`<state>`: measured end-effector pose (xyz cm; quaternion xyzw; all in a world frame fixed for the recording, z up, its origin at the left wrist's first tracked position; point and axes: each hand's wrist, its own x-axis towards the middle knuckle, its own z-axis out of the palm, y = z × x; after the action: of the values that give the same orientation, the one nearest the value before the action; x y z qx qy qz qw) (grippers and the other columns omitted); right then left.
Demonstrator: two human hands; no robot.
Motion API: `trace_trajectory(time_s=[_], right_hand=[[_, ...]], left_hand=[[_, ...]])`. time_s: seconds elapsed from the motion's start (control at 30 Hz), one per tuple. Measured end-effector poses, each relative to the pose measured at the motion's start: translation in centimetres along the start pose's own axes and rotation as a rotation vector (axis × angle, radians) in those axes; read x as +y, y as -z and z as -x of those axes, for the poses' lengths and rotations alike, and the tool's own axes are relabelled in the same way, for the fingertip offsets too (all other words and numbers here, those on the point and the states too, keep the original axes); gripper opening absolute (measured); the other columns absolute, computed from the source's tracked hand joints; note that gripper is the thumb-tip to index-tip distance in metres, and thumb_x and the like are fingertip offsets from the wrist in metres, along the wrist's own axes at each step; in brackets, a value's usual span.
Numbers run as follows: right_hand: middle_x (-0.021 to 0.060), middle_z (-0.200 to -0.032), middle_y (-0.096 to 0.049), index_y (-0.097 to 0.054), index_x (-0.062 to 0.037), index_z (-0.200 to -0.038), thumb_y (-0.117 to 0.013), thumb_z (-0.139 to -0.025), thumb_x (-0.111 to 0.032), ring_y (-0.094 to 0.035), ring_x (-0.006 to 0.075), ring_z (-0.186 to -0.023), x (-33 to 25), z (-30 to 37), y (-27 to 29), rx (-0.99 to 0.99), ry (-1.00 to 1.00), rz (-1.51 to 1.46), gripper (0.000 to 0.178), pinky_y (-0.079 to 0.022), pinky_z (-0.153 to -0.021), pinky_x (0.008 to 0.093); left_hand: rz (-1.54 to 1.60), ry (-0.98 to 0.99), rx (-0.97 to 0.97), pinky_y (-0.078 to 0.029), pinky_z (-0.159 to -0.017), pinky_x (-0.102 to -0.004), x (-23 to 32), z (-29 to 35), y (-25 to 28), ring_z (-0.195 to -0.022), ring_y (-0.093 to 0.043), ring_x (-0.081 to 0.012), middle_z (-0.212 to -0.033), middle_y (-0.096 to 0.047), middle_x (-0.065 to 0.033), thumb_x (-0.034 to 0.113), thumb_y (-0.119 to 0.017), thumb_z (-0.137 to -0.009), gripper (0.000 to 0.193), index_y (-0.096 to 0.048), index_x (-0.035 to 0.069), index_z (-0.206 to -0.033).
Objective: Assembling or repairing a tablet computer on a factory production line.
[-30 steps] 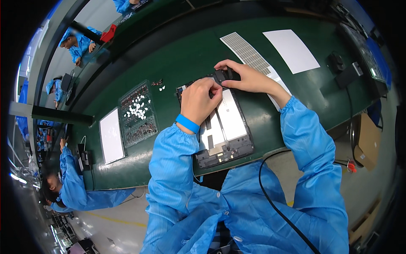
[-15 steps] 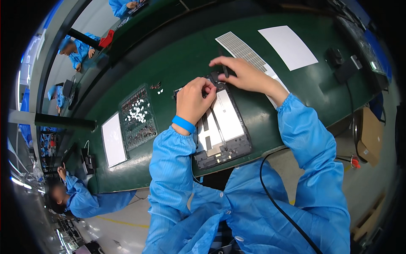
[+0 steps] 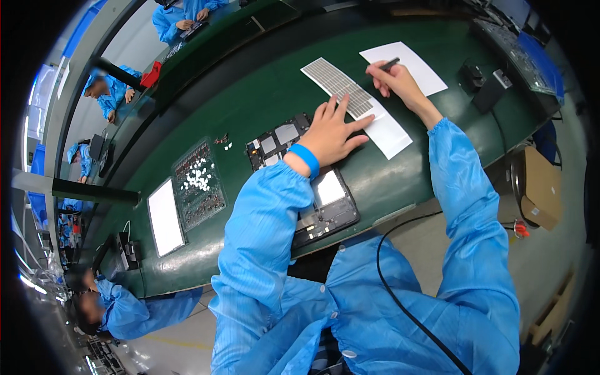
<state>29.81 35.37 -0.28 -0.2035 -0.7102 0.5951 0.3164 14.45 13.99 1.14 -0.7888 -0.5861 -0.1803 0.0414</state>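
Observation:
My left hand [image 3: 331,134], a blue band at its wrist, is open with fingers spread. Its fingertips reach onto a white sheet with rows of small grey-beige rectangular stickers [image 3: 330,78]; the palm is over an opened tablet [image 3: 337,211]. The tablet lies with its inner parts showing: black frame, silver plates and dark strips. My right hand [image 3: 397,82] is closed around a slim dark pen-shaped tool [image 3: 390,64], just right of the sticker sheet and over the near-left part of a blank white sheet [image 3: 415,65]. The tool's tip cannot be made out.
Left of the tablet lies a clear tray [image 3: 199,181] with many small white and dark pieces, beside a white panel [image 3: 166,215]. A few small parts [image 3: 223,141] lie nearby. Black boxes [image 3: 492,90] stand at right. A black cable [image 3: 390,269] crosses my front. Other people in blue work at left.
Both hands have left their places over the tablet's upper end. My left hand has moved right, opening onto the sticker sheet; my right hand has gone up and right with the dark tool.

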Motion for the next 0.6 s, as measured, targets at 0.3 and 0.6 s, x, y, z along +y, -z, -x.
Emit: trace_trajectory(time_s=[0.3, 0.6], right_hand=[[0.0009, -0.073, -0.064, -0.067, -0.0053, -0.103, -0.068, -0.096, -0.03, -0.057, 0.0067, -0.057, -0.3, 1.5, 1.6, -0.103, -0.027, 0.062, 0.026, -0.042, -0.048, 0.0196], [-0.0014, -0.074, -0.062, -0.066, -0.0067, -0.105, -0.065, -0.097, -0.029, -0.054, 0.004, -0.057, -0.5, 1.4, 2.3, -0.162, -0.087, 0.066, 0.023, -0.04, -0.049, 0.0182]], left_hand=[[-0.06, -0.03, -0.009, -0.026, -0.119, -0.0503, -0.7, -1.0, -0.4, -0.129, -0.051, -0.0307, -0.135, -0.057, -0.0161, 0.031, -0.053, -0.1, 0.032, -0.067, 0.024, -0.128], [0.035, 0.037, -0.063, -0.027, -0.119, -0.0521, -0.7, -0.7, -0.1, -0.13, -0.051, -0.0328, -0.139, -0.055, -0.0159, 0.027, -0.05, -0.103, 0.033, -0.066, 0.027, -0.132]])
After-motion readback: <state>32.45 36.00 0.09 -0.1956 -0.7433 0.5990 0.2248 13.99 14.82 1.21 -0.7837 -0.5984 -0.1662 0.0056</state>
